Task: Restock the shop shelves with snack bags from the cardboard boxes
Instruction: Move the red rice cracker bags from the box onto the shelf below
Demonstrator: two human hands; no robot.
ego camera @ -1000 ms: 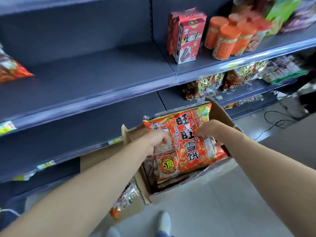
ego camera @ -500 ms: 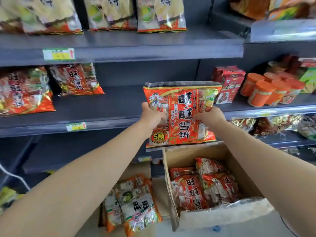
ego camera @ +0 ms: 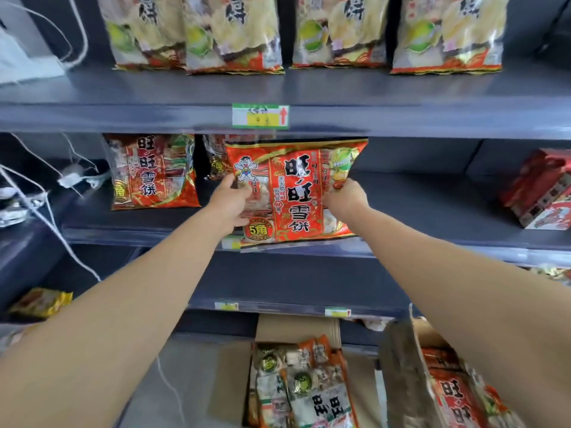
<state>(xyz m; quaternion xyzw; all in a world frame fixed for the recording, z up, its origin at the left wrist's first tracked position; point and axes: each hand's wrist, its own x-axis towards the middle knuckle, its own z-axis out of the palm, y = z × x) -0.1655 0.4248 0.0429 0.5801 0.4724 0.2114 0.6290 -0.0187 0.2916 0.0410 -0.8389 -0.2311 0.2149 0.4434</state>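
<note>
I hold a large red snack bag upright at the front edge of the middle shelf. My left hand grips its left side and my right hand grips its right side. Its lower edge overlaps the shelf lip. Behind it stands another red bag, mostly hidden, and a matching red bag stands to the left. Below, a cardboard box holds pale and orange snack bags, and a second box at lower right holds more red bags.
Yellow snack bags line the top shelf. A red carton sits at the right of the middle shelf. White cables hang at the left. A yellow bag lies on the lower left shelf.
I lifted the red bag out of the box, up to shelf height and left, and now its lower edge is at the middle shelf lip. My view has risen toward the upper shelves.
</note>
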